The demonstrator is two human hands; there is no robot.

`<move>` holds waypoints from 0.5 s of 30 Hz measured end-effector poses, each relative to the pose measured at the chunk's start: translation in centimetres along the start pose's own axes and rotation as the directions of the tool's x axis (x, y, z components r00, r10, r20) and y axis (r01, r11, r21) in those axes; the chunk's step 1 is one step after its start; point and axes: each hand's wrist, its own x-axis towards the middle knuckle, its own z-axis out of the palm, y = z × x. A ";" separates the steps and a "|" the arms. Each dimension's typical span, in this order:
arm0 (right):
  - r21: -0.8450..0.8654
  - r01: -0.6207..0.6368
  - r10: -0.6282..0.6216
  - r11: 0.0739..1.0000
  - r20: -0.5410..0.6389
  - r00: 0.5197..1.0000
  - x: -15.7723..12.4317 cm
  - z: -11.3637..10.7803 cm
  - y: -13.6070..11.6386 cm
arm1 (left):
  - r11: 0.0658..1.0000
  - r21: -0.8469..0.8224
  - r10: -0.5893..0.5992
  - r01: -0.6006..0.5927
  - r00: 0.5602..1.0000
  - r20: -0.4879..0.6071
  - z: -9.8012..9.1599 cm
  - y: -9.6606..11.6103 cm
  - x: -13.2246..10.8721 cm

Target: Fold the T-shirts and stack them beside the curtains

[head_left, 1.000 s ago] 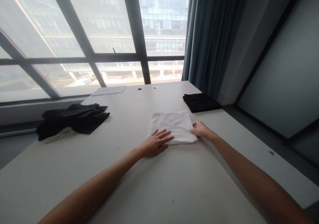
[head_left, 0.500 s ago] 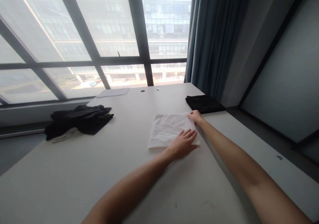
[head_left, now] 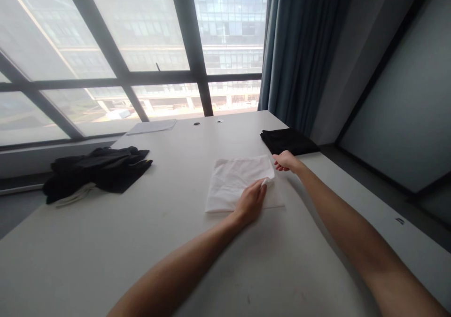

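A folded white cloth (head_left: 232, 181) lies on the pale table (head_left: 176, 251) in front of me. My left hand (head_left: 251, 200) is closed on the cloth's near right part and pinches a fold of it, lifted a little off the layer beneath. My right hand (head_left: 286, 161) grips the cloth's far right corner, also raised slightly. The bottom layer of the white cloth stays flat under my left hand.
A folded black cloth (head_left: 287, 141) lies at the far right of the table, just beyond my right hand. A loose heap of black clothing (head_left: 98, 169) sits at the left. A sheet of paper (head_left: 151, 126) lies by the window. A blue curtain (head_left: 299, 49) hangs at the right.
My left hand, flat on the cloth before, slid right and now pinches a fold. My right hand moved from the near right edge to the far right corner and lifts it.
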 end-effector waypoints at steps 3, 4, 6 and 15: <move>0.013 -0.060 0.059 0.998 0.104 0.993 -1.3 -0.6 0.3 | 0.996 -0.033 -0.087 0.083 0.989 -0.120 -0.1 0.0 0.1; 0.037 -0.086 0.079 0.996 0.155 0.985 -1.7 -0.6 0.2 | 0.994 -0.040 -0.109 0.104 0.982 -0.156 -0.1 0.0 0.1; 0.138 -0.140 0.101 0.981 0.259 0.961 -2.4 -0.2 -0.1 | 0.993 -0.057 -0.117 0.107 0.972 -0.202 -0.2 0.1 0.1; 0.485 -0.032 0.009 0.874 0.048 0.999 -2.0 2.1 -2.9 | 1.000 -0.009 0.024 -0.026 0.987 -0.159 -0.5 0.7 -0.2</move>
